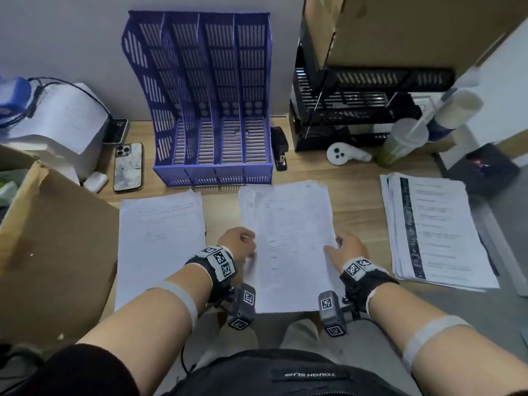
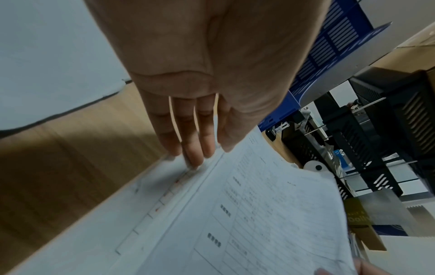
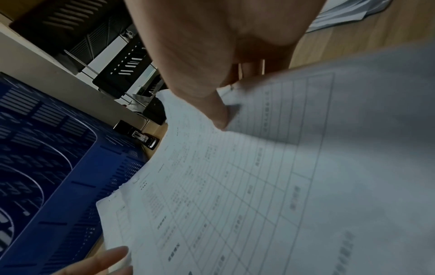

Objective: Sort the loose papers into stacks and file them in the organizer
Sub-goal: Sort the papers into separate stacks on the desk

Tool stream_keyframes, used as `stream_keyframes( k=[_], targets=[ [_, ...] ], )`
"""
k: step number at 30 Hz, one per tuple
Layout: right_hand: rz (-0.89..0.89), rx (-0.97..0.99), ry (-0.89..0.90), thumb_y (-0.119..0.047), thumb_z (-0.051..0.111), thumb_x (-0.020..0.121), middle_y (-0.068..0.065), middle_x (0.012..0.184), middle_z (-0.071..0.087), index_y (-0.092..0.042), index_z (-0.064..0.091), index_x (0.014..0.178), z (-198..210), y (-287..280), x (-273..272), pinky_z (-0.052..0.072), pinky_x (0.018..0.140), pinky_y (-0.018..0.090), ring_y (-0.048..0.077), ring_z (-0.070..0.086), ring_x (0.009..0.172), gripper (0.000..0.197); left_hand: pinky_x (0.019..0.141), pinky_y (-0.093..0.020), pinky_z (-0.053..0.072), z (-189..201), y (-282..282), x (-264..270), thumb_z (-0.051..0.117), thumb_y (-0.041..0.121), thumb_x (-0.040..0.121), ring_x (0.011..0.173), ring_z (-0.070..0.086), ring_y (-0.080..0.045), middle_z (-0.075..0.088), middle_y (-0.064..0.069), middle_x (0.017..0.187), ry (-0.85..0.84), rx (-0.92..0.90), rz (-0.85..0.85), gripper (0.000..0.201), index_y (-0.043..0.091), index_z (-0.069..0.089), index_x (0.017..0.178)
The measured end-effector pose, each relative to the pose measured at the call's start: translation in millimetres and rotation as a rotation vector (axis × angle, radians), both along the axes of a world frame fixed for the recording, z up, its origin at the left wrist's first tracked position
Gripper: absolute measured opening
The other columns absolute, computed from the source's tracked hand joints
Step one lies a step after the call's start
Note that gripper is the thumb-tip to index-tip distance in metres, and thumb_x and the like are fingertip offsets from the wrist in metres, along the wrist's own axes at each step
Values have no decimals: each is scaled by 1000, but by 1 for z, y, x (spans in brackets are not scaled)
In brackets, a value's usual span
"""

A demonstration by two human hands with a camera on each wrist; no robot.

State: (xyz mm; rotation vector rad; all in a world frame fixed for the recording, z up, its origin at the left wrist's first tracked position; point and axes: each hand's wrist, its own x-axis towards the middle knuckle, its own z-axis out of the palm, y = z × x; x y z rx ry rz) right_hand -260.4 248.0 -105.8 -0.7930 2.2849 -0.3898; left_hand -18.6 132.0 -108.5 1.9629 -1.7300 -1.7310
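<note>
A middle stack of papers (image 1: 288, 241) lies on the wooden desk (image 1: 354, 195) directly in front of the purple organizer (image 1: 211, 110), whose four upright slots stand against the wall. Both hands work this stack from its near half. The left hand (image 1: 237, 242) sits at the stack's left edge; the left wrist view shows its fingers (image 2: 196, 148) nearly straight and close together, tips pressing down on the margin of the lower sheets where the top sheet's edge runs past them. The right hand (image 1: 347, 248) is at the stack's right edge, and here the grip is a pinch: the thumb (image 3: 212, 104) lies on top of a printed sheet while the other fingers go beneath it, so the sheet's right side lifts and curls above the page below (a form ruled in table lines). The stack thus lies between the two hands, its far end nearly touching the organizer's base.

A second stack of papers (image 1: 160, 241) lies flat to the left, just beside the left hand but apart from it. A third stack (image 1: 437, 232), its top sheet bearing a dark vertical band, lies well to the right. A black stapler (image 1: 279, 148) rests against the organizer's right side, and a phone (image 1: 128, 167) lies face down to its left.
</note>
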Motion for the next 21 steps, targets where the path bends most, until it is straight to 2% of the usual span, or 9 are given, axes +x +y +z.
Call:
stream_keyframes(
  k=[2,4,6,8,10,13,17,21],
  targets=[
    [7,-17,-10,-19,59,88,-1,86,67,-21,66,98,-1,0,-8,43,64,25,23,60,76,13,81,-44,61,-1,-2,-2,53,10,88,88,73,-30,71,-13,96,-34,-24,18,25,14,60,112],
    [-14,4,5,-16,52,92,5,93,69,-18,68,101,1,-1,-18,45,67,26,27,61,80,18,84,-42,60,-1,-4,-7,52,11,86,89,73,-30,71,-13,94,-66,-39,31,30,14,57,116],
    [-31,25,30,-10,47,93,14,105,69,-12,67,105,7,-2,-31,45,73,27,29,59,84,24,85,-35,57,0,-8,-13,55,13,85,91,69,-26,69,-11,104,-129,-63,-6,31,16,56,116],
    [-42,28,68,-3,43,93,20,116,64,-6,63,114,17,-3,-47,40,76,27,32,57,91,30,81,-29,51,0,-12,-19,60,14,85,93,62,-24,64,-9,116,-203,-93,-54,35,15,54,120],
    [-111,29,152,-2,42,93,18,123,61,-10,58,124,31,-1,-67,40,78,29,37,59,105,36,76,-29,45,0,-15,-24,65,16,85,95,58,-24,58,-9,126,-281,-117,-53,42,15,50,125],
    [-215,-18,269,-2,45,91,21,124,60,-15,53,130,46,1,-96,47,85,39,42,58,110,42,76,-33,46,3,-21,-27,69,23,82,106,59,-31,53,-14,128,-438,-168,-6,57,14,42,132],
    [-251,-54,340,-4,47,90,23,117,62,-13,55,119,52,2,-125,47,81,42,43,59,103,31,81,-38,48,-3,-25,-35,67,21,84,112,58,-36,51,-17,134,-437,-69,34,64,7,33,137],
    [-181,23,241,-3,46,92,20,130,58,-13,52,135,41,-1,-127,47,91,41,42,56,115,45,76,-38,45,-6,-23,-41,65,20,87,109,59,-37,54,-18,129,-431,-35,53,59,5,34,136]
  ],
)
